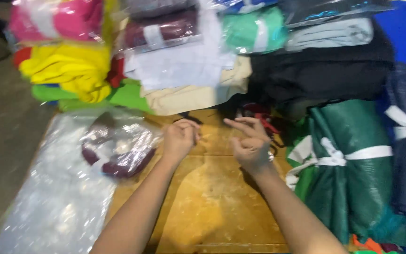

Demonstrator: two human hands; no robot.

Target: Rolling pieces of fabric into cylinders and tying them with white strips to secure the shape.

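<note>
Forearms enter from near edge of wooden table [212, 207], both hands over its middle toward the far edge. Left hand [179, 138] curled into a loose fist, fingers folded in; holding nothing visible, though something small pinched inside cannot be ruled out. Right hand [250, 143] half-open, fingers bent, index and thumb extended toward the left hand; empty as far as visible. Hands near each other, not touching.

Nearest item: bagged maroon garment [116, 146], just left of left hand, apart from it, resting on the clear plastic sheets [57, 197] along table's left edge. Long axis roughly diagonal, far-left to near-right. Left hand clearly nearer.

Right edge: green fabric bundle tied with white strip [348, 160], near right hand. Far edge: stacked folded garments [184, 70], some bagged. Motion blur, fine detail unclear.
</note>
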